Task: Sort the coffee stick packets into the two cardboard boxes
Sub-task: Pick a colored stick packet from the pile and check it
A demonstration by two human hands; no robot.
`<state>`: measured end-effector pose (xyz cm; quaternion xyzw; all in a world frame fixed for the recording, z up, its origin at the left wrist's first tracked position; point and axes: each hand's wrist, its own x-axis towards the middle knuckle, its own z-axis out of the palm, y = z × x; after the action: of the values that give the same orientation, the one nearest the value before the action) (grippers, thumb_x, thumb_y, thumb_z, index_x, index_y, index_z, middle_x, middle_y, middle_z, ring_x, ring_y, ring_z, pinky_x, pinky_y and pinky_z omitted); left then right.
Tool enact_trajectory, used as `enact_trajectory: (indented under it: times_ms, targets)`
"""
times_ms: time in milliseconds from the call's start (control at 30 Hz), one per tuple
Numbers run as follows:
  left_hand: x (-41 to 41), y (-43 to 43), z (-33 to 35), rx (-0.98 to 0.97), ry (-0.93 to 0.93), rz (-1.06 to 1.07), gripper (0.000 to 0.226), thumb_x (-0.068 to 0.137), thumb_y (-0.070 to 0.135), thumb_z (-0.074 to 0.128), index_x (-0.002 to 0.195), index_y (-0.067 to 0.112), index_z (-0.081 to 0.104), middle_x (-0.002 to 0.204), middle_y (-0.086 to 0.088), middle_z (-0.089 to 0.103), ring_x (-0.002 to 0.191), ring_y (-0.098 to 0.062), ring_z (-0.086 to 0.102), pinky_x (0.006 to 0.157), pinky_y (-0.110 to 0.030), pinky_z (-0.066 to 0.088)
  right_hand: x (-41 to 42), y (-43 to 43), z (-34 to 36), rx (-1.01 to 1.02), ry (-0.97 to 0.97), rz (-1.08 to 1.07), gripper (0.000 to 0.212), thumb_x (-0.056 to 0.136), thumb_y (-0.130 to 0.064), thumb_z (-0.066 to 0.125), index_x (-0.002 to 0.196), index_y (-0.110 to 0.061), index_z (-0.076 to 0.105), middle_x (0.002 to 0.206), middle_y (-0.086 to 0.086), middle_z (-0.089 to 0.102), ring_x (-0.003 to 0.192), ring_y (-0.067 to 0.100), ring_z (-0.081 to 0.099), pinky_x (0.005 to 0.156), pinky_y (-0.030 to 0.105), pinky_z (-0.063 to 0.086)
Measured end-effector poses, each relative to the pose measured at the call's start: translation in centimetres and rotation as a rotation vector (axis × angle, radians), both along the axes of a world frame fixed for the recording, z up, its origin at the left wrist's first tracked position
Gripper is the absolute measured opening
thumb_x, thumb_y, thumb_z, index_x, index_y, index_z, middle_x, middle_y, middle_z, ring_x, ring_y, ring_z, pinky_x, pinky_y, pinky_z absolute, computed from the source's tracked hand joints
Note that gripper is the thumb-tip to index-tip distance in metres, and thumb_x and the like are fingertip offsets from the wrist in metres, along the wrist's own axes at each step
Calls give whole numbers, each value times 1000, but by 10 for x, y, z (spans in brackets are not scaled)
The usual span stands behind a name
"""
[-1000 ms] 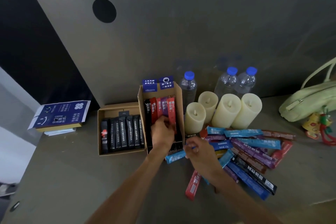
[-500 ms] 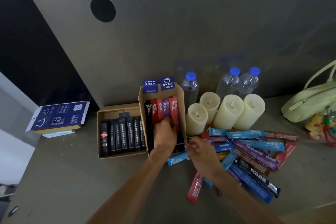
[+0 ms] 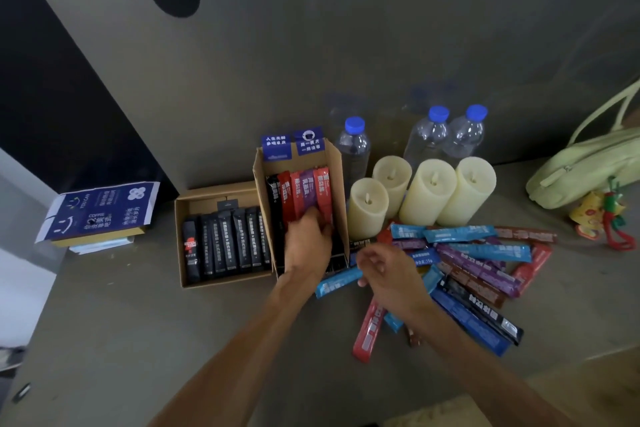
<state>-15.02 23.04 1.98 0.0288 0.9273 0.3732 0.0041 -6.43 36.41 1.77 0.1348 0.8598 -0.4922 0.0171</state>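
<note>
Two cardboard boxes stand side by side. The low left box (image 3: 180,239) holds a row of black packets (image 3: 227,243). The taller right box (image 3: 337,184) holds black, red and purple packets (image 3: 303,189) standing on end. My left hand (image 3: 308,243) reaches into the right box, its bent fingers pressing on the lower ends of the red and purple packets. My right hand (image 3: 384,270) hovers over the loose pile of coloured packets (image 3: 481,263), fingers loosely curled, fingertips at the end of a light-blue packet (image 3: 337,282). A red packet (image 3: 369,331) lies near my right wrist.
Several cream pillar candles (image 3: 429,191) and three blue-capped water bottles (image 3: 429,135) stand behind the pile, against the grey wall. A pale green bag (image 3: 588,170) with a red-and-yellow charm (image 3: 606,215) lies at the right. A blue printed carton (image 3: 100,211) sits at the left.
My left hand stays in the right box, shifted a little rightward onto the red packets. My right hand has lifted slightly off the pile. The camera drifted a little.
</note>
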Motion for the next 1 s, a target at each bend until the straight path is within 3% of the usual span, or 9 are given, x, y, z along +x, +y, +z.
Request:
enact_trajectory:
  times_ms: [100,233,333,567,667,800,867,933,1000]
  targets:
    - [32,-11,3,44,39,-33,7,91,24,66,92,20,60,85,6,68,75,-11,66,66,-29,57,13,15,-2,-43,-7,-36,11,99,-19,58,95,-19,68,88,-5,72,63,6,71,62,24,57]
    - [87,-21,-2,38,-23,-149,11,88,27,69,83,26,59,75,15,63,67,2,59,60,-16,49,36,36,-2,-17,23,-52,14,97,-12,61,87,-20,68,74,-1,72,62,7,69,61,15,52]
    - [112,-17,-20,-84,-214,-245,7,91,22,61,84,25,61,78,13,62,68,-2,58,71,-27,55,48,46,-4,38,28,-52,11,95,-15,63,88,-20,69,76,-5,72,63,3,68,62,12,49]
    - [129,3,-29,-249,-349,-204,33,86,52,56,90,20,63,93,3,67,87,-24,66,77,-39,55,68,52,-11,77,4,-48,16,97,-14,61,91,-28,66,84,-6,70,60,4,69,62,26,58]
    - [129,-1,-25,-109,-433,-177,23,85,44,60,85,21,63,86,4,68,83,-19,66,71,-31,53,73,52,-16,100,-1,-36,16,96,-11,61,98,-26,68,94,-9,70,63,1,69,59,17,54]
    - [126,-12,-9,133,-513,-190,5,84,20,65,80,19,64,66,2,70,60,-5,64,58,-20,49,77,51,-20,299,73,120,34,89,-3,66,116,-24,67,113,-13,66,89,-3,61,82,8,46]
    - [126,-15,1,252,-518,-193,3,84,15,65,86,17,63,62,0,70,51,-5,59,50,-15,41,76,48,-17,354,64,211,42,88,-8,68,125,-26,62,123,-20,55,93,-7,54,83,2,39]
    - [125,-16,13,408,-533,-177,3,88,13,65,90,12,63,64,-2,68,53,-9,58,48,-15,41,75,42,-13,396,65,282,46,88,-19,72,131,-31,59,125,-28,45,94,-9,53,86,6,40]
    - [123,-18,26,560,-588,-174,6,92,11,63,90,7,67,67,-2,66,54,-12,59,47,-16,41,74,37,-13,397,90,305,37,88,-28,72,124,-32,63,115,-28,53,88,-14,53,85,13,45]
